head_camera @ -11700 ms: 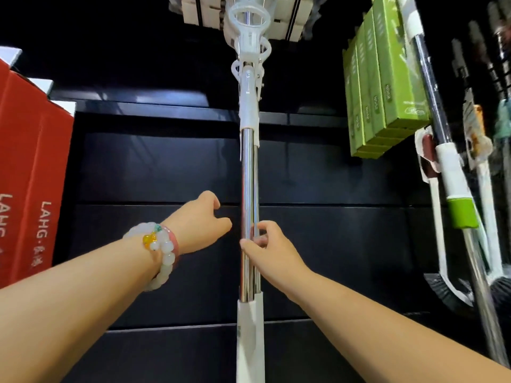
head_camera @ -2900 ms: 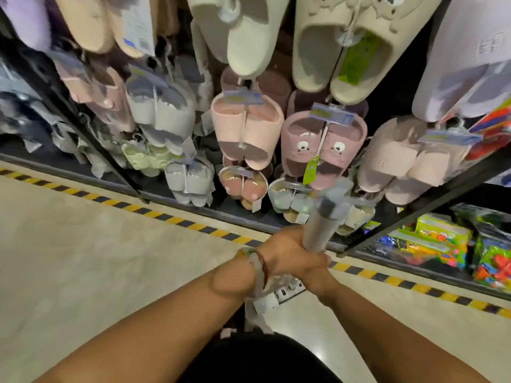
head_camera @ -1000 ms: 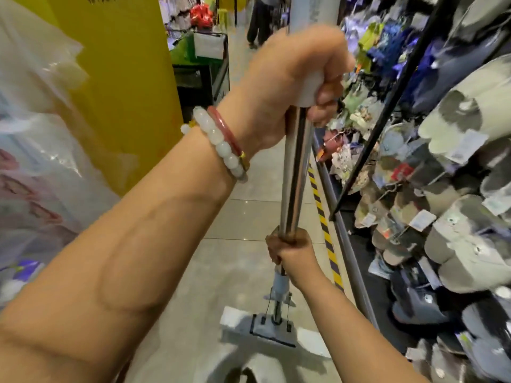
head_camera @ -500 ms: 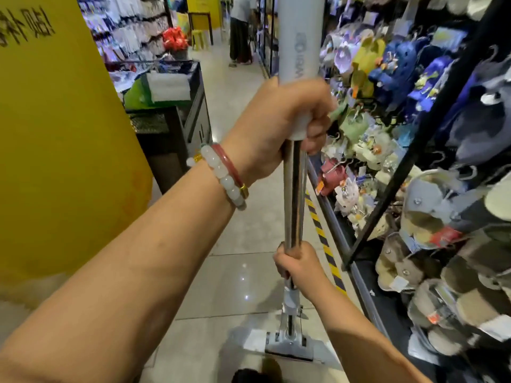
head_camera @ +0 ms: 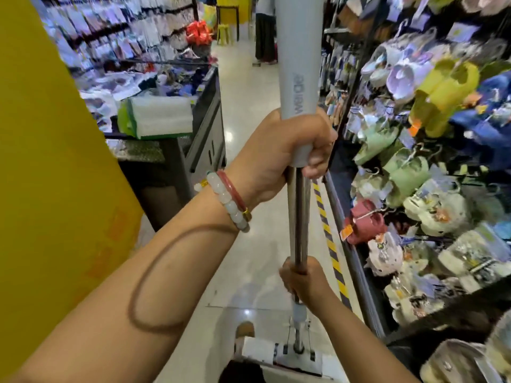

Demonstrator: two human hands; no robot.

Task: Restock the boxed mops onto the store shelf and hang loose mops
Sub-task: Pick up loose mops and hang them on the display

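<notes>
Fingers (head_camera: 318, 164) of the raised left hand (head_camera: 279, 153) and lower right hand (head_camera: 304, 280) clench the upright mop (head_camera: 298, 217).

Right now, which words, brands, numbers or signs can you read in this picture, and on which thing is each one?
Grey grip of the mop handle: a printed brand word runs along it, seen sideways; the letters are not clear enough to quote.
Tags on the slippers: too small and blurred.
Packets on the far shelves: blurred.
Yellow panel: only faint, unreadable marks.
</notes>
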